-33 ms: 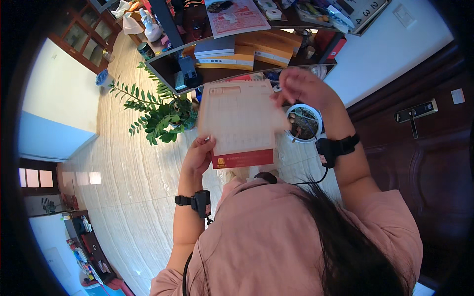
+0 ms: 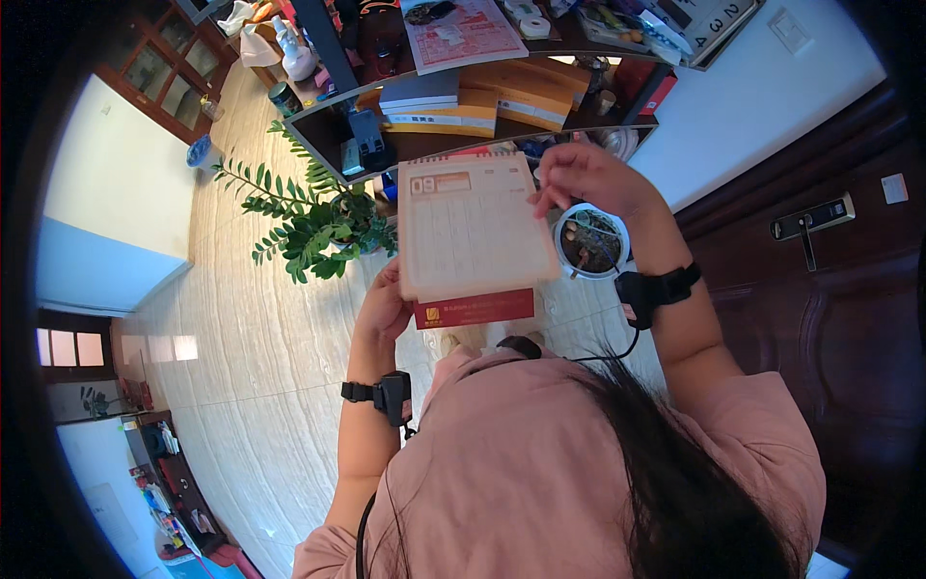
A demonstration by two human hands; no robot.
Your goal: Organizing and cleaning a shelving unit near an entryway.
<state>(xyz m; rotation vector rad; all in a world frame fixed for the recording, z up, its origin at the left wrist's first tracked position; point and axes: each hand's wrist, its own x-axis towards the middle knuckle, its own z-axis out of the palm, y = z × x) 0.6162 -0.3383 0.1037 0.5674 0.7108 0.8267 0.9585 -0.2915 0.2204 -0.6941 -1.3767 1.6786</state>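
Left hand pinching a white, spiral-bound paper calendar, lower left.
Probably light, floppy; grip the red cardboard-like base. Right hand curled, hold unclear.

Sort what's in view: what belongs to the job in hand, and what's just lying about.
In hand:
calendar, its lower left edge in the left hand
right hand, near its upper right edge

Lying about:
leafy plant
white pot
printed sheet

Leafy green plant, white pot, dark door
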